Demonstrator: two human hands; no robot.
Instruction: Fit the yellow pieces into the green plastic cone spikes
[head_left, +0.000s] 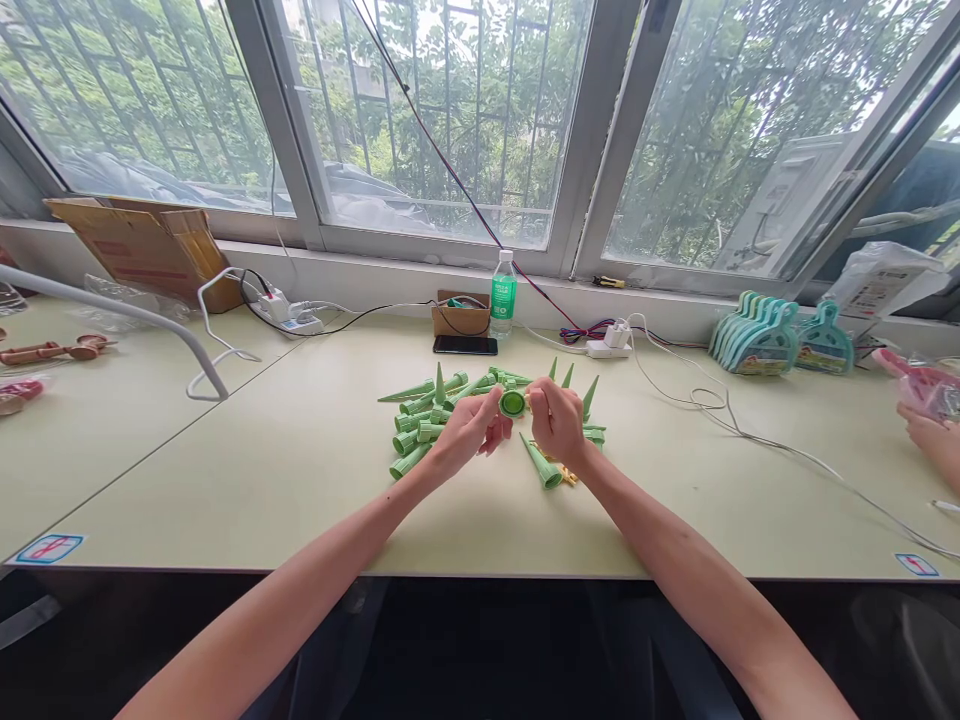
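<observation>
My left hand (475,420) is closed around a green plastic spike (513,403), whose round open end faces me. Right beside it, my right hand (556,418) is curled into a pinch at the spike's side; a bit of something yellowish shows between the hands, too small to name. Several more ribbed green cones (410,442) lie heaped behind and left of my left hand, a few standing point up. Below my right hand lies one loose cone (541,464), with small yellow pieces (570,475) next to it, partly hidden by my wrist.
Behind the heap are a black phone (465,345), a small cardboard box (461,318) and a water bottle (502,296). White cables (727,410) run across the right side near turquoise dustpan-like items (765,335). Another person's hand (934,440) holds something pink at the far right.
</observation>
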